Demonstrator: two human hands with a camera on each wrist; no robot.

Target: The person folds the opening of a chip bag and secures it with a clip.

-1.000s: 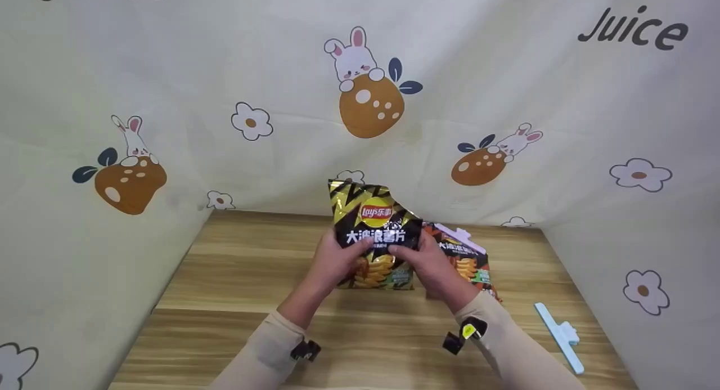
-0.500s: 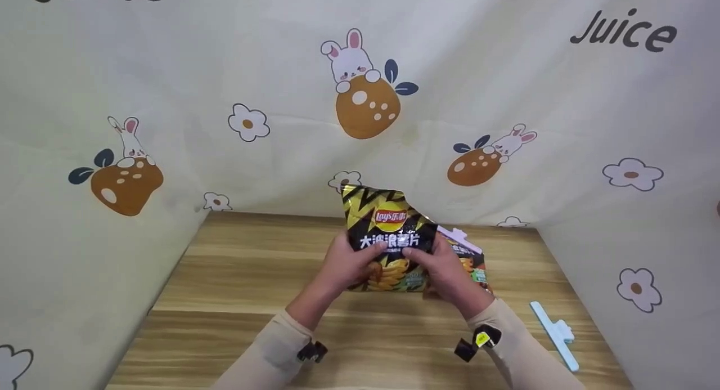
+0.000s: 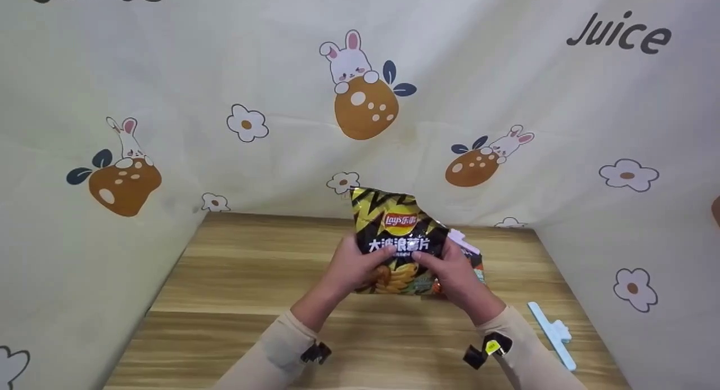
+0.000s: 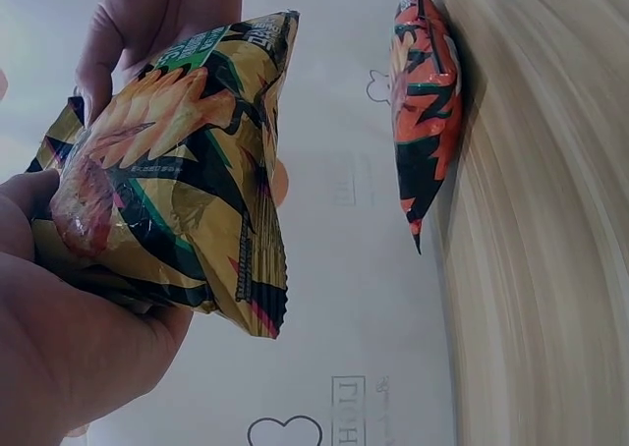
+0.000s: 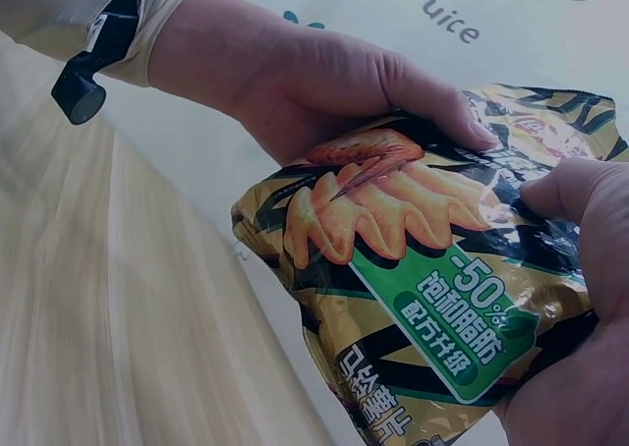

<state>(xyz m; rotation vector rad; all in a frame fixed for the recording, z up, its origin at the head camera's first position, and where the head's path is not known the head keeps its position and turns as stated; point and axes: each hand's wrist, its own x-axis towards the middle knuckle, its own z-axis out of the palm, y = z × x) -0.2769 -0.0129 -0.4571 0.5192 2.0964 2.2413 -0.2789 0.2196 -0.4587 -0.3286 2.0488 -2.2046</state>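
A black and gold Lay's chip bag (image 3: 400,224) is held upright above the table, its top edge slanting down toward the right. My left hand (image 3: 355,261) grips its left side, thumb across the front. The right hand (image 3: 454,267) grips the other side the same way, and both thumbs press near the printed name. In the left wrist view the bag (image 4: 187,171) hangs clear of the table, its bottom seam showing. In the right wrist view the bag's front (image 5: 423,230) shows printed chips and a green label. The fingers behind the bag are mostly hidden.
Behind my right hand a red and black chip bag (image 4: 427,102) lies on the wooden table (image 3: 236,272), partly covered in the head view. A lilac bag clip (image 3: 466,242) sits along its top. A light blue clip (image 3: 552,335) lies at the right.
Both hands have carried the black and gold bag to the right and slightly down. It now covers more of the red bag and the lilac clip. The head view has shifted slightly.
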